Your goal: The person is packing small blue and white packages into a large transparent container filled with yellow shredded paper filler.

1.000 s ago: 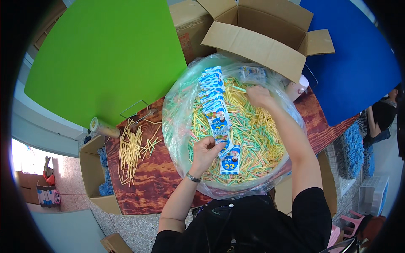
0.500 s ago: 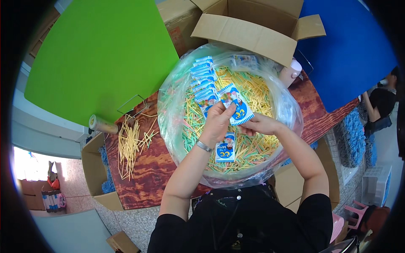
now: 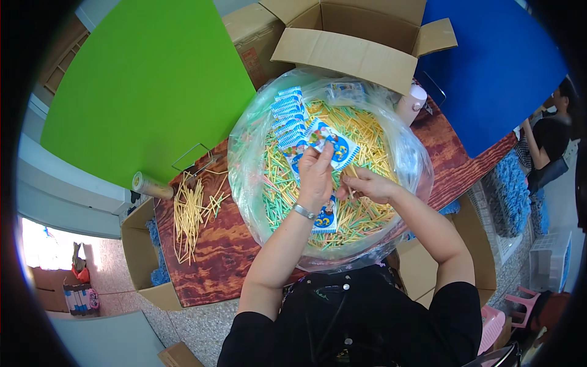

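My left hand (image 3: pixel 316 174) is closed on a blue-and-white packet (image 3: pixel 333 144) with a cartoon picture, held tilted above a round tub lined with a clear plastic bag (image 3: pixel 244 165). My right hand (image 3: pixel 370 185) is just to the right of it, over the sticks, its fingertips pinched together; whatever is between them is too small to make out. Thin yellow, green and pink sticks (image 3: pixel 373 131) fill the bag. A row of overlapping packets (image 3: pixel 288 116) lies on the sticks at the left. Another packet (image 3: pixel 326 221), partly hidden by my left hand, lies nearer my body.
Loose yellow sticks (image 3: pixel 189 214) lie on the reddish wooden table (image 3: pixel 226 244), near a clear cylindrical jar (image 3: pixel 151 185). An open cardboard box (image 3: pixel 348 52) stands behind the tub, beside a pink container (image 3: pixel 411 104). Green (image 3: pixel 153 85) and blue (image 3: pixel 489 67) boards flank it. Another person (image 3: pixel 547 140) is at far right.
My right hand has come off the packet and drawn back slightly, its fingers now pinched. My left hand alone holds the packet and has turned it. The view has shifted a little.
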The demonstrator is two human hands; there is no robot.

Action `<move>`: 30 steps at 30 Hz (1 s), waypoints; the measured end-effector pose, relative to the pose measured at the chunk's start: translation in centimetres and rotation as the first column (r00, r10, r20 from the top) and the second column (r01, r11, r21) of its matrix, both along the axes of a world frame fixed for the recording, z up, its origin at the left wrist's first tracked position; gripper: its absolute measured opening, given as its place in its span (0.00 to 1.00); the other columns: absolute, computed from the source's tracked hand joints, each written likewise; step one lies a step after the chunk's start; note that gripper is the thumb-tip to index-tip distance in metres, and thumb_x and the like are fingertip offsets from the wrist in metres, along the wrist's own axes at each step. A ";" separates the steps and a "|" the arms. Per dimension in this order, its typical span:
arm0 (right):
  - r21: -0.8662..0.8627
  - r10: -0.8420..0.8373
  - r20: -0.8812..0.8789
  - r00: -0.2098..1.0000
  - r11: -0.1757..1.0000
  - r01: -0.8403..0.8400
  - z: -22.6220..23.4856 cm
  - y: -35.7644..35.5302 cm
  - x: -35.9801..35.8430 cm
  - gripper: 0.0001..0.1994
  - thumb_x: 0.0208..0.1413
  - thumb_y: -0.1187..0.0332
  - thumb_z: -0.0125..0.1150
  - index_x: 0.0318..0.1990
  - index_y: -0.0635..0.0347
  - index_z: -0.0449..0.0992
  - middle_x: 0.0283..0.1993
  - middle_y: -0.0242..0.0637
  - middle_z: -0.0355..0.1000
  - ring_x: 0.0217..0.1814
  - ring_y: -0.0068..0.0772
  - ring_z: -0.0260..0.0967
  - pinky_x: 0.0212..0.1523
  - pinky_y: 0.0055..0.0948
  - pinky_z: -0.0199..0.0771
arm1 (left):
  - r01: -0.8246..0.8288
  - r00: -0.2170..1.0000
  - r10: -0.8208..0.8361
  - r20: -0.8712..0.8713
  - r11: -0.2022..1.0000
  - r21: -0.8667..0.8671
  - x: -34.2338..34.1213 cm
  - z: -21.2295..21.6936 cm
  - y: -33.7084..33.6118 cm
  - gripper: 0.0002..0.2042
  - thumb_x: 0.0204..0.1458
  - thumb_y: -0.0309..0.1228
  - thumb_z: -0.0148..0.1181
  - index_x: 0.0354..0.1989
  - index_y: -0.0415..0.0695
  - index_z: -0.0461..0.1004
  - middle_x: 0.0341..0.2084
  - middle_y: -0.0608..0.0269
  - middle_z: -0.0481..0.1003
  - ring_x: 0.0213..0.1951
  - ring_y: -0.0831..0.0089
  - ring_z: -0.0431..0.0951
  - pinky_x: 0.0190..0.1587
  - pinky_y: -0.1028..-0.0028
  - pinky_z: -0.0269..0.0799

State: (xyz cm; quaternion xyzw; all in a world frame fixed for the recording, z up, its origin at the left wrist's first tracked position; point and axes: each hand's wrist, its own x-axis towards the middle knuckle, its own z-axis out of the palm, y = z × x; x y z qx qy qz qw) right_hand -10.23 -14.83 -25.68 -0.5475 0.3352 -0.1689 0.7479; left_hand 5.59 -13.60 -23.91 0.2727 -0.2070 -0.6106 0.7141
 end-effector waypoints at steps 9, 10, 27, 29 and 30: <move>-0.199 0.103 -0.306 0.947 0.965 -0.169 7.0 -1.0 -3.2 0.12 0.66 0.55 0.47 0.38 0.54 0.67 0.30 0.25 0.68 0.27 0.16 0.68 0.26 0.20 0.68 | -0.100 0.285 0.179 0.942 0.983 -0.157 6.3 -1.5 5.6 0.09 0.50 0.28 0.65 0.35 0.38 0.74 0.23 0.62 0.75 0.25 0.78 0.74 0.26 0.75 0.68; -0.199 0.110 -0.306 0.946 0.964 -0.177 8.3 -1.1 -3.0 0.12 0.66 0.55 0.47 0.38 0.54 0.67 0.30 0.25 0.68 0.27 0.16 0.68 0.26 0.20 0.68 | -0.051 0.146 0.248 0.958 0.969 -0.243 6.1 -1.5 6.0 0.09 0.49 0.27 0.64 0.36 0.37 0.74 0.23 0.60 0.75 0.23 0.79 0.74 0.24 0.76 0.67; -0.123 0.409 -0.772 0.487 0.656 -0.745 15.5 -2.9 2.7 0.16 0.63 0.58 0.49 0.34 0.63 0.70 0.26 0.39 0.74 0.27 0.30 0.77 0.26 0.29 0.78 | 0.044 -0.043 0.471 0.881 0.882 -0.469 5.6 -0.3 7.5 0.11 0.44 0.26 0.69 0.32 0.38 0.73 0.22 0.57 0.72 0.24 0.63 0.75 0.25 0.69 0.69; -0.101 0.410 -0.796 0.445 0.635 -0.766 15.6 -3.1 2.9 0.16 0.63 0.57 0.49 0.35 0.64 0.70 0.27 0.38 0.74 0.27 0.30 0.77 0.26 0.29 0.78 | 0.038 -0.047 0.480 0.876 0.877 -0.478 5.8 -0.4 7.6 0.11 0.44 0.25 0.69 0.32 0.38 0.73 0.22 0.57 0.72 0.24 0.63 0.75 0.25 0.69 0.69; -0.086 0.414 -0.806 0.424 0.627 -0.775 15.6 -3.2 3.0 0.17 0.63 0.57 0.49 0.35 0.64 0.70 0.27 0.39 0.74 0.27 0.30 0.77 0.26 0.30 0.78 | 0.034 -0.050 0.488 0.871 0.873 -0.487 5.8 -0.4 7.7 0.11 0.43 0.25 0.69 0.32 0.38 0.73 0.22 0.57 0.72 0.24 0.62 0.75 0.25 0.69 0.68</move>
